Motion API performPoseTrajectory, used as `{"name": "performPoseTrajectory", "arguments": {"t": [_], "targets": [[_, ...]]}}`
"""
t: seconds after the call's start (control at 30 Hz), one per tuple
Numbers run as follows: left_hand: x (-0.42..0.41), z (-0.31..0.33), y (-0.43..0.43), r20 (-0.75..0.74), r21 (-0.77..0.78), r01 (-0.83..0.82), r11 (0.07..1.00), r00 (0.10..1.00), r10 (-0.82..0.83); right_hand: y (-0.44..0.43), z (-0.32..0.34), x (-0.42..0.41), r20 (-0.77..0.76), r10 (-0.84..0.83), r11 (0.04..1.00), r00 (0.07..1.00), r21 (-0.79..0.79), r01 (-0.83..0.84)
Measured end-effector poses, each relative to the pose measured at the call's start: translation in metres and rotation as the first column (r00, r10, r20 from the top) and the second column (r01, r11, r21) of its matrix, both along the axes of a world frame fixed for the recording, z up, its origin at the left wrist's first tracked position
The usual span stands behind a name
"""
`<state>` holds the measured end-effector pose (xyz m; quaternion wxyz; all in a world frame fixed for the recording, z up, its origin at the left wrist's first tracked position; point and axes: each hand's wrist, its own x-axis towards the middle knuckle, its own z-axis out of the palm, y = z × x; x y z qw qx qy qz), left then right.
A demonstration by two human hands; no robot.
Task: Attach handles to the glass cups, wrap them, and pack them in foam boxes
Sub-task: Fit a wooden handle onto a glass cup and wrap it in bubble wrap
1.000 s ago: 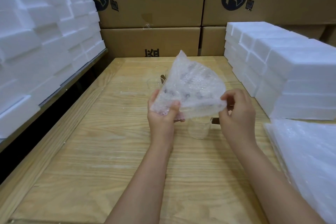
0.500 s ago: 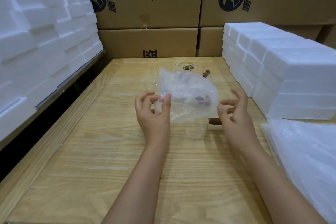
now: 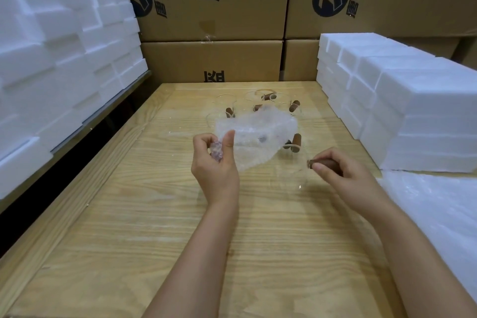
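Your left hand (image 3: 215, 165) is raised over the middle of the pale wooden desk (image 3: 154, 227). The thumb stands upright and the fingers are curled in, pinching a bunched corner of the clear, crumpled bubble-wrap sheet (image 3: 260, 137). The sheet fans away from that grip toward 1 o'clock, with its long axis running from about 8 to 2 o'clock. You cannot tell whether its far edge touches the desk.

Your right hand (image 3: 343, 175) is at 3 o'clock of the left, well apart from it. It is knuckles up, with the fingers curled round the brown wooden handle (image 3: 324, 162) of a clear glass cup (image 3: 289, 178). The handle lies roughly level on a 9-to-3 axis, and its exposed end points to 9 o'clock. The glass body lies between your hands and is too faint to show whether it rests on the desk.

Just past the sheet's right edge stands a second glass cup with a brown handle (image 3: 296, 142), the handle near upright. At 12 o'clock more clear handled cups (image 3: 265, 100) cluster together.

White foam boxes are stacked at 2 o'clock (image 3: 413, 111) and at 10 o'clock (image 3: 51, 46). Brown printed cardboard cartons (image 3: 211, 20) wall off 12 o'clock. A pile of bubble-wrap sheets (image 3: 438, 214) lies at 4 o'clock.
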<state>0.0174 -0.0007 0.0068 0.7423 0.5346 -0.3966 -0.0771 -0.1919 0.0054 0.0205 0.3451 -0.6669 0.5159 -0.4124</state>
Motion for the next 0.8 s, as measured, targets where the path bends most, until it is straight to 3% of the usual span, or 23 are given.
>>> {"name": "performPoseTrajectory", "arguments": {"t": [0.17, 0.33, 0.43, 0.57, 0.73, 0.8], "targets": [[-0.001, 0.002, 0.0, 0.008, -0.041, 0.0, 0.999, 1.0, 0.001, 0.013, 0.025, -0.02, 0.169, 0.243, 0.97, 0.955, -0.046, -0.238], [-0.004, -0.001, 0.0, 0.099, -0.038, 0.02, 0.999, 0.995, -0.016, 0.021, 0.037, -0.005, 0.269, 0.367, 0.929, 0.89, -0.149, -0.338], [-0.008, -0.004, 0.001, 0.178, -0.014, 0.055, 0.998, 0.983, -0.051, 0.023, 0.04, 0.011, 0.202, 0.288, 0.948, 0.936, -0.195, -0.249], [-0.01, -0.009, 0.001, 0.336, -0.019, 0.08, 0.997, 0.939, -0.069, 0.024, 0.037, 0.022, 0.123, 0.278, 0.953, 0.953, -0.161, -0.257], [-0.011, 0.0, 0.005, 0.171, -0.023, 0.229, 0.973, 0.96, -0.222, 0.02, 0.03, 0.017, 0.215, 0.264, 0.963, 0.94, -0.121, -0.242], [-0.011, 0.004, 0.007, 0.145, -0.039, 0.257, 0.966, 0.958, -0.249, 0.017, 0.028, 0.014, 0.185, 0.241, 0.967, 0.953, -0.123, -0.221]]}}
